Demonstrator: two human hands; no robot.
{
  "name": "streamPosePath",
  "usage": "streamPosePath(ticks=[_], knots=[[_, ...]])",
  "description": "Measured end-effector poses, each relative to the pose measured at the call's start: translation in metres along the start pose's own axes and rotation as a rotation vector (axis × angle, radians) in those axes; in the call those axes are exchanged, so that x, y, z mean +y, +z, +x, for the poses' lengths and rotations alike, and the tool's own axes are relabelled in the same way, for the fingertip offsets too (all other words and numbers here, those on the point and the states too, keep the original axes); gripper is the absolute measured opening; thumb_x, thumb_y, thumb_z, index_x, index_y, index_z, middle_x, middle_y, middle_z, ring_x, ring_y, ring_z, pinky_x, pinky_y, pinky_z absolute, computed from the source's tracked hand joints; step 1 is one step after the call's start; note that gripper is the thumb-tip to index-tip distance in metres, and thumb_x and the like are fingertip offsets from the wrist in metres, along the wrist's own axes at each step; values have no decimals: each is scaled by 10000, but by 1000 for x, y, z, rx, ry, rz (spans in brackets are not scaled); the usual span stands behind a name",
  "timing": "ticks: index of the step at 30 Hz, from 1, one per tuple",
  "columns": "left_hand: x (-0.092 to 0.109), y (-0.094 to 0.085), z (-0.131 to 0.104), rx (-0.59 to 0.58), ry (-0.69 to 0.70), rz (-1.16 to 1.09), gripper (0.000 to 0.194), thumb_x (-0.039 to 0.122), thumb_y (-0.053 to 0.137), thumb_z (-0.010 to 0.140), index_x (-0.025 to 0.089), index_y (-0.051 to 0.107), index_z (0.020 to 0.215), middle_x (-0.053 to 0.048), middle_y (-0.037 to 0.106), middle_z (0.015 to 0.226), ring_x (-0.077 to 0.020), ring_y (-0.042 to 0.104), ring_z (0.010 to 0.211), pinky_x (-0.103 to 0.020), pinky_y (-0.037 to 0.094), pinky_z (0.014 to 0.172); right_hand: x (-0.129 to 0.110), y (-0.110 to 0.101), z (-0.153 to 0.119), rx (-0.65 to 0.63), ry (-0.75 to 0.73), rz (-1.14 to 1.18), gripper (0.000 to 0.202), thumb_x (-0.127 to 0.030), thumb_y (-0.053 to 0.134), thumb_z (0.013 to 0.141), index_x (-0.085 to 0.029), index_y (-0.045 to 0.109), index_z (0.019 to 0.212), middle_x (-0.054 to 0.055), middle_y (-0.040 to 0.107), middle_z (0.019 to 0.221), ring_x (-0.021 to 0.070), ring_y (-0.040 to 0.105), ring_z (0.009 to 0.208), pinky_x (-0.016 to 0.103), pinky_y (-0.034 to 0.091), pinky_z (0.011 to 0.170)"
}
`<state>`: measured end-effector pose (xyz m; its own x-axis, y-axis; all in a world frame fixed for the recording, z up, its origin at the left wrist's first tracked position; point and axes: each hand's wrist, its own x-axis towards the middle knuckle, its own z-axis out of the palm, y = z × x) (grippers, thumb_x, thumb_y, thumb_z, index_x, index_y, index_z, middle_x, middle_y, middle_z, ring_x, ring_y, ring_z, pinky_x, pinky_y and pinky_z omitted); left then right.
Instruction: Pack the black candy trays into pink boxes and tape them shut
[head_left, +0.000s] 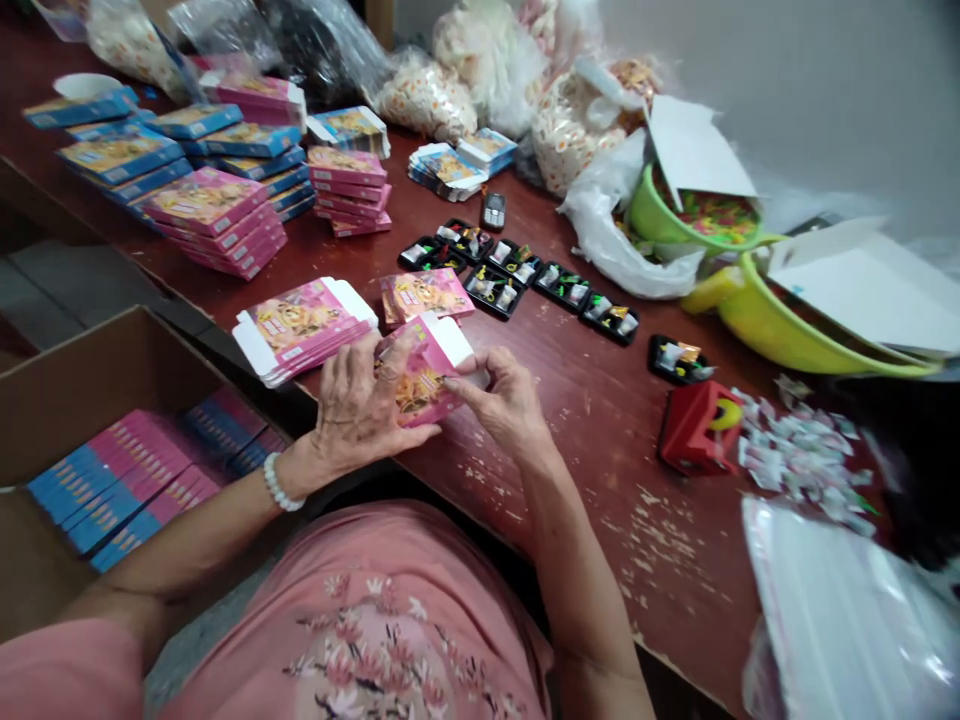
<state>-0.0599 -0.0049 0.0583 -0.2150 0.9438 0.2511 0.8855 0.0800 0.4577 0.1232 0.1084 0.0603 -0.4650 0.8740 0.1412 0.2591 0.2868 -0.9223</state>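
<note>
A small pink cardboard box [429, 385] with a cartoon print is held between my hands over the table's front edge. Its white end flap sticks out at the upper right. My left hand [356, 400] grips the box from the left, thumb along its lower edge. At its right end, my right hand [510, 405] pinches the box edge near the flap; my fingers partly hide what lies there. Flattened pink cartons [304, 325] with white flaps lie left of my hands. Another short pile of pink cartons [431, 295] lies just behind the held box.
Black trays [491, 290] of small items line the table. Pink boxes [214, 215] and blue boxes [124, 150] are stacked at left. A carton [90, 350] with packed boxes stands below. At right are a red tape dispenser [694, 430], yellow bowl [795, 325] and plastic bags [847, 610].
</note>
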Motion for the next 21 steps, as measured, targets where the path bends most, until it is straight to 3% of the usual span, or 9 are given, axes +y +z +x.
streamPosePath(ticks=[1,3,6,9,11,13,15,18,21], knots=[[2,-2,1,-55,-19,-135,1247,741,788,667,270,177,1646,-215,517,1482,-474,507,1350,-635,435,1088,1,-11,-6,11,13,11,177,-373,836,771,-239,722,791,12,624,852,181,585,793,327,499,740],[-1,-9,9,-289,-87,-482,1172,681,782,712,283,187,1640,-168,651,1324,-401,649,1186,-557,539,958,1,-29,-18,7,44,64,201,-389,848,754,-234,720,748,6,614,816,167,562,737,312,476,690],[-12,-10,23,-858,-203,-990,950,558,773,735,239,404,1551,-138,747,1159,-332,736,991,-447,582,803,1,-45,-33,-51,78,202,266,-451,867,744,-233,713,743,2,625,804,166,563,728,305,480,671],[-13,11,21,-1188,-255,-1463,984,536,790,526,172,570,1414,-175,760,1173,-369,736,1034,-448,585,831,4,-48,-44,-34,43,247,281,-486,850,785,-241,710,776,16,648,905,188,614,835,331,525,755],[-5,28,13,-1344,-311,-1570,955,495,770,471,167,616,1355,-189,764,1168,-385,742,1016,-455,589,797,7,-47,-50,-9,-12,148,276,-507,807,836,-248,714,811,47,647,1091,230,635,1019,395,538,895],[4,39,6,-1367,-353,-1552,878,443,764,479,167,652,1305,-184,767,1157,-366,743,989,-434,585,780,9,-47,-55,0,-80,-44,292,-547,783,853,-263,723,890,73,587,1272,283,571,1224,483,481,1049],[11,40,5,-1288,-326,-1490,791,372,774,504,173,682,1263,-151,777,1121,-318,732,971,-403,575,814,11,-49,-59,35,-143,-261,376,-610,800,812,-274,720,959,89,540,1300,317,511,1272,537,435,1090],[15,35,14,-1189,-211,-1419,762,267,781,521,192,682,1273,-98,776,1113,-284,698,1031,-388,544,936,9,-51,-63,110,-211,-503,410,-641,794,797,-258,703,913,83,545,1092,297,538,1066,502,477,952],[18,32,21,-1145,-199,-1431,771,274,731,585,221,635,1348,-90,731,1255,-284,666,1155,-396,512,1018,4,-52,-69,139,-288,-609,279,-525,700,916,-264,671,821,49,535,878,256,533,853,426,471,781]])
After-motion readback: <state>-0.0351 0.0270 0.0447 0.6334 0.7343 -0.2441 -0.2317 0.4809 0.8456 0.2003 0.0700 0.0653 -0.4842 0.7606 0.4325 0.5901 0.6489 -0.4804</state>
